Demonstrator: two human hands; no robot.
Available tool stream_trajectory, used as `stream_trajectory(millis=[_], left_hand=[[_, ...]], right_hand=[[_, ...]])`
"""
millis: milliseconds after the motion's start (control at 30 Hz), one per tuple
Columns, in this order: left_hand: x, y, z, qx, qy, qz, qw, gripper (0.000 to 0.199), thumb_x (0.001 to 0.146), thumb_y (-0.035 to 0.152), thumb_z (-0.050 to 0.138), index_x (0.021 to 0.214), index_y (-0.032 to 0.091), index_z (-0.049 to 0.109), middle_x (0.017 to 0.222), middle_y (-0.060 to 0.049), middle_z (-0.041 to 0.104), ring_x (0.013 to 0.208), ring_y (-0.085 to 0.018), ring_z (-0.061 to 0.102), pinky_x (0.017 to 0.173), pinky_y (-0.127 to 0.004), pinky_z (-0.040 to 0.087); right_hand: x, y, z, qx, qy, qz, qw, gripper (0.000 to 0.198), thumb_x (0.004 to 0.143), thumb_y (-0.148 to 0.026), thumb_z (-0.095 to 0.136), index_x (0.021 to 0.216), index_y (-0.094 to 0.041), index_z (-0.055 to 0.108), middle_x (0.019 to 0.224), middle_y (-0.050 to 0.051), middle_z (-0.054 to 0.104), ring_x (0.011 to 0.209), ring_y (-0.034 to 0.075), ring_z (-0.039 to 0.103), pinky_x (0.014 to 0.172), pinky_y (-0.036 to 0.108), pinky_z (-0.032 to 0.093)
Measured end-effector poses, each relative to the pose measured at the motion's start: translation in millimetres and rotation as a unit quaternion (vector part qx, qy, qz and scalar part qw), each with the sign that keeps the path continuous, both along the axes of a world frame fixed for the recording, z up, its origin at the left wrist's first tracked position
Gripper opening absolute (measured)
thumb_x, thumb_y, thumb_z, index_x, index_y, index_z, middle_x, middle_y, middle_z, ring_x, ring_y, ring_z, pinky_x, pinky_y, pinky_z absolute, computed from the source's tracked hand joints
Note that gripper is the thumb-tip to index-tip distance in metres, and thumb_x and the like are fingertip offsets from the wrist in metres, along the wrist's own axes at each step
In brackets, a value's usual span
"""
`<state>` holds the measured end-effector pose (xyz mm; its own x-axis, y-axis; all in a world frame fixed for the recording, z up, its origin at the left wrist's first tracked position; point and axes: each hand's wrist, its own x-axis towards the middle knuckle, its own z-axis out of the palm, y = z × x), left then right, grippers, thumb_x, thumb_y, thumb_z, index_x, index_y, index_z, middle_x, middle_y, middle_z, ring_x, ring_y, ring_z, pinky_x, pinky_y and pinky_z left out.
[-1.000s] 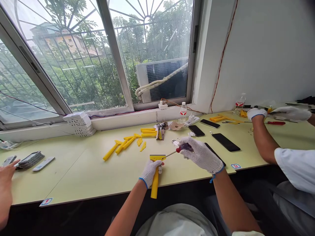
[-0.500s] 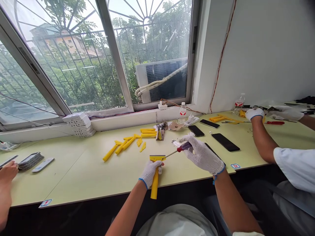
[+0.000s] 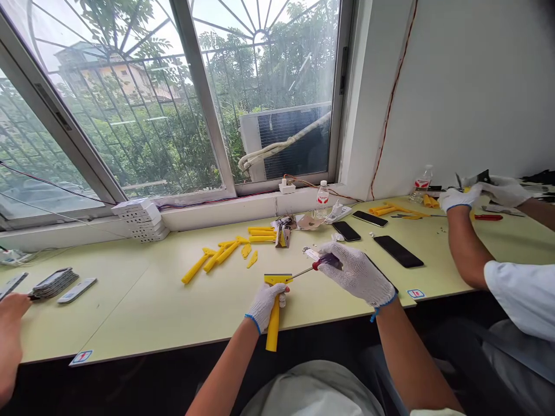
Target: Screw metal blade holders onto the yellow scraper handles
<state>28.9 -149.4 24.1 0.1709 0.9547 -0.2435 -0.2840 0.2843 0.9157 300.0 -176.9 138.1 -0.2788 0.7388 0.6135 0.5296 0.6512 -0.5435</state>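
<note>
My left hand [image 3: 262,305], in a white knit glove with blue trim, is closed around a yellow scraper [image 3: 273,332]. The scraper's wide head points away from me, a metal blade strip along its top edge, and its handle hangs past the table's front edge. My right hand [image 3: 358,273], gloved alike, grips the purple-and-red handle of a screwdriver [image 3: 301,273]. The screwdriver's tip meets the right end of the scraper head; whether a screw sits there is too small to tell. Beyond my hands lie several yellow scraper handles [image 3: 225,255] and small yellow plates [image 3: 252,259].
Metal blades on cardboard [image 3: 282,236], a water bottle [image 3: 322,196] and black phones [image 3: 398,251] lie toward the back and right. At right, a co-worker's gloved hands [image 3: 462,197] handle dark parts. Another person's bare hand [image 3: 12,309] is at left by stacked phone-like pieces [image 3: 55,282].
My right fingers have curled further around the screwdriver handle, while my left hand and the scraper stay nearly still. The co-worker's hands at right have shifted, raising a dark piece.
</note>
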Motion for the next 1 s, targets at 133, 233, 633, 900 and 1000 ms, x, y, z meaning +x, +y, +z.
stream_trajectory(millis=[133, 233, 633, 900, 1000], left_hand=[[-0.5, 0.8, -1.6, -0.002, 0.005, 0.000, 1.000, 0.027, 0.078, 0.025, 0.085, 0.095, 0.015, 0.067, 0.071, -0.002, 0.065, 0.051, -0.010, 0.052, 0.050, -0.023, 0.044], [-1.0, 2.1, -4.1, -0.005, 0.005, 0.003, 1.000, 0.026, 0.079, 0.027, 0.086, 0.091, 0.015, 0.067, 0.073, -0.002, 0.065, 0.052, -0.009, 0.052, 0.051, -0.023, 0.045], [-1.0, 2.1, -3.4, 0.004, 0.011, -0.003, 1.000, 0.025, 0.079, 0.028, 0.085, 0.090, 0.015, 0.067, 0.069, -0.002, 0.063, 0.051, -0.011, 0.053, 0.051, -0.023, 0.044], [-0.5, 1.3, -2.2, 0.007, 0.019, -0.004, 1.000, 0.020, 0.081, 0.026, 0.083, 0.090, 0.015, 0.068, 0.069, -0.002, 0.064, 0.052, -0.011, 0.054, 0.051, -0.023, 0.045], [0.2, 0.5, -1.5, 0.002, 0.011, 0.001, 1.000, 0.021, 0.081, 0.024, 0.082, 0.093, 0.015, 0.067, 0.070, -0.002, 0.065, 0.052, -0.011, 0.054, 0.050, -0.023, 0.044]], right_hand=[[-0.8, 3.5, -3.6, 0.015, -0.032, -0.054, 0.998, 0.021, 0.101, -0.039, 0.074, 0.114, -0.022, 0.070, 0.091, 0.001, 0.080, 0.081, 0.015, 0.078, 0.075, 0.024, 0.054], [-1.7, 5.5, -5.4, 0.043, -0.054, -0.104, 0.992, 0.025, 0.101, -0.045, 0.074, 0.111, -0.022, 0.070, 0.085, 0.001, 0.078, 0.077, 0.018, 0.076, 0.071, 0.026, 0.050], [-5.7, -1.8, -0.5, 0.011, 0.003, 0.016, 1.000, 0.028, 0.095, -0.009, 0.055, 0.118, -0.021, 0.065, 0.108, 0.004, 0.077, 0.093, 0.013, 0.075, 0.086, 0.025, 0.058], [-0.6, 0.3, -6.6, 0.018, -0.001, 0.036, 0.999, 0.037, 0.092, -0.003, 0.054, 0.122, -0.023, 0.064, 0.113, 0.003, 0.076, 0.098, 0.014, 0.074, 0.090, 0.027, 0.058], [1.5, -0.6, -7.1, 0.012, -0.008, 0.064, 0.998, 0.037, 0.094, -0.002, 0.052, 0.122, -0.023, 0.063, 0.116, 0.003, 0.075, 0.100, 0.014, 0.073, 0.092, 0.027, 0.056]])
